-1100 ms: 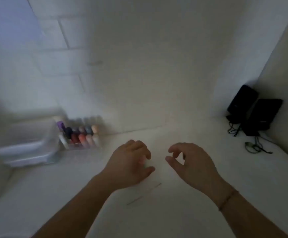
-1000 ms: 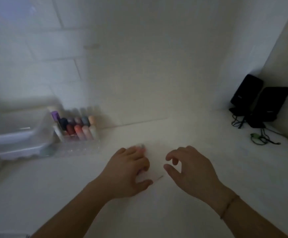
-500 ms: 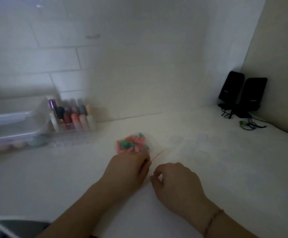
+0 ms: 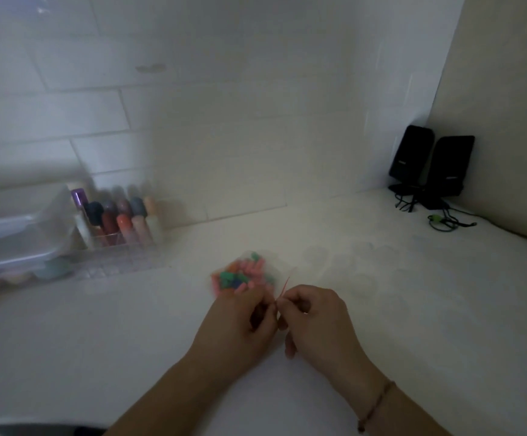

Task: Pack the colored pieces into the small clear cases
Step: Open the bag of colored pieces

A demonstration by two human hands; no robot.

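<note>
A small clear bag of colored pieces [image 4: 242,276], pink, green and blue, lies on the white table [image 4: 413,309] just beyond my hands. My left hand [image 4: 240,322] grips the near edge of the bag with curled fingers. My right hand [image 4: 315,319] meets it and pinches a thin red strip [image 4: 284,286] that sticks up from the bag's edge. Faint round clear cases [image 4: 350,256] lie to the right of the bag, hard to make out.
At the back left stands a clear organizer with colored bottles [image 4: 120,221] and a clear lidded box [image 4: 14,243]. Two black speakers [image 4: 432,165] with cables [image 4: 444,220] stand in the back right corner. Walls close the back and right.
The camera tilted down and the bag of colored pieces came into view. My hands drew together; the right one closed its fingers onto the red strip at the bag's edge.
</note>
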